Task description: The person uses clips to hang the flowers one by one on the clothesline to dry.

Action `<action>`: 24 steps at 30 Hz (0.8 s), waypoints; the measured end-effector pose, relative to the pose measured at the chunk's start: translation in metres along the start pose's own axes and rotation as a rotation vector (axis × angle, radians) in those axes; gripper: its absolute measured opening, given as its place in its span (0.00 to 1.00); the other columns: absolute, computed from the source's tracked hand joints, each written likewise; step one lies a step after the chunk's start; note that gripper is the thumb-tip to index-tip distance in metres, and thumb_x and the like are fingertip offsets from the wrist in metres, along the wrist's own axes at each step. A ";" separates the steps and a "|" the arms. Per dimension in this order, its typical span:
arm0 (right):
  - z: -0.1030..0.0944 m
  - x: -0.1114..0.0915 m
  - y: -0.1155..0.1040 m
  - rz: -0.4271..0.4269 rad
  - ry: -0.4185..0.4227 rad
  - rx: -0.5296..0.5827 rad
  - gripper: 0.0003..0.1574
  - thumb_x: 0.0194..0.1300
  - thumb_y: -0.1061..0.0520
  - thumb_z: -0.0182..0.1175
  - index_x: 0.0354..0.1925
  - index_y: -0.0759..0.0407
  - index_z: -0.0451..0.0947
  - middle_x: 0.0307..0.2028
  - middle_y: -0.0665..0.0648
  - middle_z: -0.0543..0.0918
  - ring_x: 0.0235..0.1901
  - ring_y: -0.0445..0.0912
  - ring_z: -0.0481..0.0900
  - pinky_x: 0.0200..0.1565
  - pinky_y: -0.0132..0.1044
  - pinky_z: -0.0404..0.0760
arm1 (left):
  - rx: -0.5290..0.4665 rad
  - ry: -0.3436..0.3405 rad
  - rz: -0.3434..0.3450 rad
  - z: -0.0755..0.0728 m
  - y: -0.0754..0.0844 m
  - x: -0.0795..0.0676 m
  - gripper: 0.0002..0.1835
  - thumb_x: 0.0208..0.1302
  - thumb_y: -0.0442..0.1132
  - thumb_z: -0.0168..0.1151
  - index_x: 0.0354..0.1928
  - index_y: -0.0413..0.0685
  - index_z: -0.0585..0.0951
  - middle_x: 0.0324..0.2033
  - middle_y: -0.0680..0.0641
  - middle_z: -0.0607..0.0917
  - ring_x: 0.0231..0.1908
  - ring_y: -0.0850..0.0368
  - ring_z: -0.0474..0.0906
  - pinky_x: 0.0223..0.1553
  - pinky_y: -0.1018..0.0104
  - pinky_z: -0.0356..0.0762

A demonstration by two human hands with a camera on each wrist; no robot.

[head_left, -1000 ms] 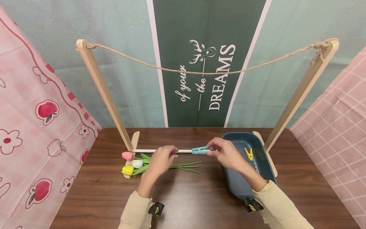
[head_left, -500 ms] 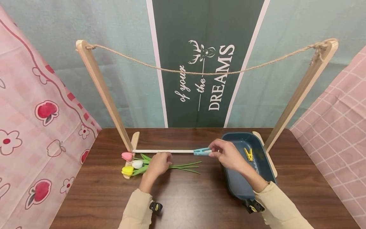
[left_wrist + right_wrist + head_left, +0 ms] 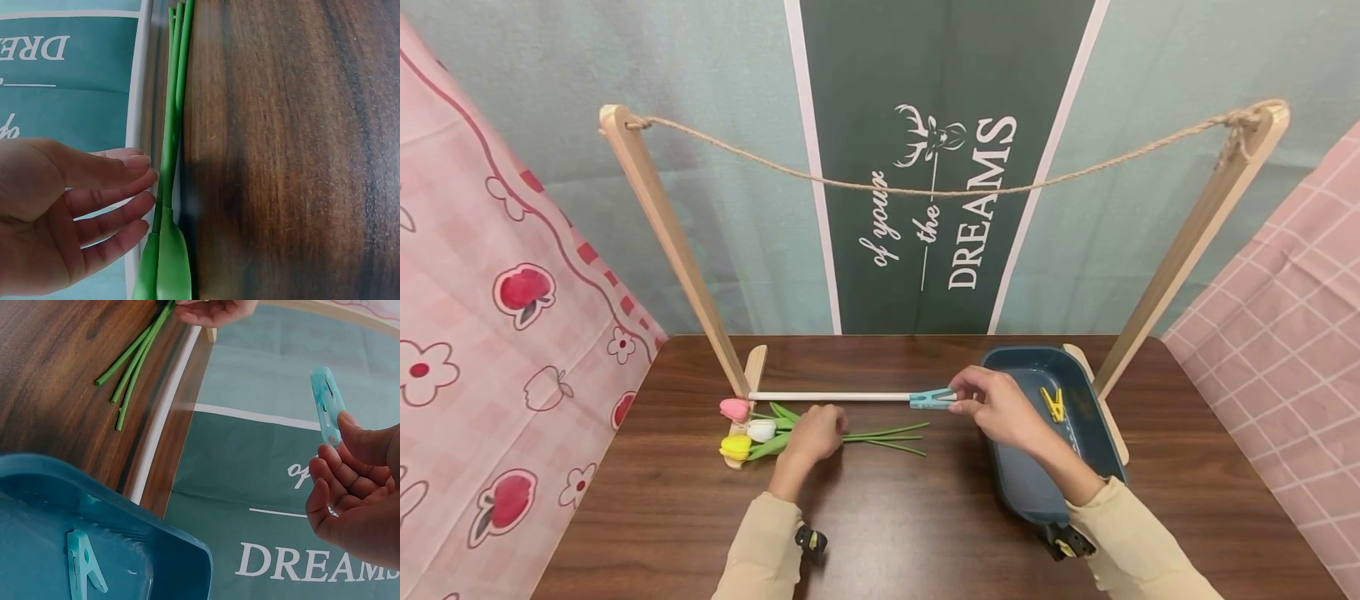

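Tulips (image 3: 762,430) lie on the table (image 3: 887,533) under your left hand (image 3: 817,432), its fingers loosely spread beside the stems (image 3: 172,125), while your right hand (image 3: 996,403) pinches a blue clothespin (image 3: 327,406); this looks like the grasping step, likely calling for left fingers curled round the stems

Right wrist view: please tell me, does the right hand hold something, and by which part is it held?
Yes: the right hand pinches a light-blue clothespin by its handle end.
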State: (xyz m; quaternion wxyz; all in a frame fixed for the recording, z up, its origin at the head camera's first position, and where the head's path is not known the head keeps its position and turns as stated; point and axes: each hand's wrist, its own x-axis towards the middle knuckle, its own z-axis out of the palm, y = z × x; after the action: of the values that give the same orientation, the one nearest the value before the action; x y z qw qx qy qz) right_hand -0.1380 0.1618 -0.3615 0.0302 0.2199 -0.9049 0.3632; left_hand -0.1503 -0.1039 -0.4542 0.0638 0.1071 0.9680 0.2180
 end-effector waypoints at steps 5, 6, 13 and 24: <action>0.000 -0.001 0.001 -0.005 0.000 0.005 0.09 0.49 0.68 0.66 0.31 0.62 0.77 0.22 0.48 0.72 0.21 0.41 0.67 0.23 0.33 0.68 | -0.011 0.004 -0.008 0.003 -0.001 0.001 0.08 0.42 0.24 0.59 0.22 0.46 0.78 0.21 0.48 0.79 0.21 0.55 0.72 0.22 0.63 0.69; 0.000 -0.001 0.002 -0.006 0.000 0.005 0.09 0.49 0.68 0.66 0.31 0.62 0.77 0.22 0.48 0.72 0.21 0.41 0.67 0.23 0.33 0.68 | -0.010 0.005 -0.009 0.004 -0.001 0.002 0.09 0.41 0.24 0.59 0.22 0.46 0.78 0.21 0.48 0.79 0.22 0.55 0.72 0.22 0.63 0.69; -0.001 -0.001 0.003 -0.007 -0.004 0.002 0.09 0.49 0.68 0.66 0.30 0.62 0.77 0.22 0.48 0.72 0.21 0.41 0.67 0.23 0.33 0.68 | 0.003 -0.005 -0.009 0.008 -0.003 0.003 0.12 0.37 0.22 0.60 0.21 0.47 0.77 0.21 0.52 0.77 0.22 0.56 0.71 0.22 0.64 0.68; -0.003 0.001 0.003 -0.011 -0.005 -0.015 0.08 0.49 0.68 0.66 0.29 0.61 0.77 0.21 0.47 0.72 0.21 0.40 0.67 0.24 0.33 0.67 | 0.008 0.032 0.012 0.009 -0.004 0.002 0.12 0.35 0.22 0.61 0.19 0.48 0.77 0.20 0.52 0.76 0.23 0.55 0.73 0.24 0.63 0.71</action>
State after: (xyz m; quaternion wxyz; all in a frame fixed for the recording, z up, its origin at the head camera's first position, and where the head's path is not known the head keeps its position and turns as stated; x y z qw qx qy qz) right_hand -0.1402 0.1655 -0.3615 0.0315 0.2253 -0.9066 0.3555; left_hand -0.1515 -0.1034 -0.4640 0.0465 0.1097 0.9690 0.2164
